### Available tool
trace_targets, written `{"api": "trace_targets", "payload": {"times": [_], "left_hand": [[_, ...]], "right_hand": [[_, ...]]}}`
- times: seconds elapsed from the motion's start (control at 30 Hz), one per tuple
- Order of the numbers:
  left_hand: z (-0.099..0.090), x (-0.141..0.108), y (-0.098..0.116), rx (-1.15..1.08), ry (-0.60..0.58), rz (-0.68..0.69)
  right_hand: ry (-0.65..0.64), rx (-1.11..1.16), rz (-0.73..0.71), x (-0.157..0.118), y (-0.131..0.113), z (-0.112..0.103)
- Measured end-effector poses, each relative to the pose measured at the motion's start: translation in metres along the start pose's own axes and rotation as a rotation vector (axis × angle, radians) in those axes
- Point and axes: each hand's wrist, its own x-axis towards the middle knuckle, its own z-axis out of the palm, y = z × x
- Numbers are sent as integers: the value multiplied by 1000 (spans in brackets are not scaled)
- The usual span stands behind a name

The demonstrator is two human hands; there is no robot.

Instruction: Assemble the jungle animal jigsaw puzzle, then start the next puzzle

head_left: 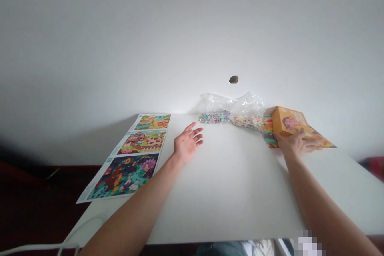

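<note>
Hiding part of the orange box [289, 122], the right hand [295, 146] touches it.

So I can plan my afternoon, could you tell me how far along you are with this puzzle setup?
Three printed picture sheets lie along the left of the white table, which looks done. In hand: the right hand rests on the orange box; the left hand is open, holding nothing. Left: puzzle pieces sit in two clear plastic bags.
</note>
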Motion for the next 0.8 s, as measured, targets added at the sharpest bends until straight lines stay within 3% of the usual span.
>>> {"api": "trace_targets", "payload": {"times": [0.07, 0.1, 0.17, 0.23, 0.3, 0.37, 0.57, 0.7, 0.8], "left_hand": [[0, 1, 0, -4, 3, -5], [-1, 1, -1, -6, 2, -7], [-1, 3, -1, -8, -1, -7], [-2, 4, -1, -10, 4, -7], [-2, 5, 0, -11, 19, -4], [-1, 5, 0, -12, 31, 1], [0, 4, 1, -22, 52, 3], [-3, 4, 2, -34, 47, 4], [-4, 5, 2, -35, 47, 6]], "right_hand": [[223, 103, 279, -5, -10, -8], [282, 131, 321, -8, -16, -13], [344, 143, 228, -12, -31, -20], [369, 168, 26, -15, -47, -20], [320, 229, -186, -17, -63, -13], [262, 259, -268, -17, -75, -1], [-40, 206, -117, -5, -95, 24], [-3, 295, -15, 3, -103, 32], [29, 384, -22, 5, -102, 37]]}}
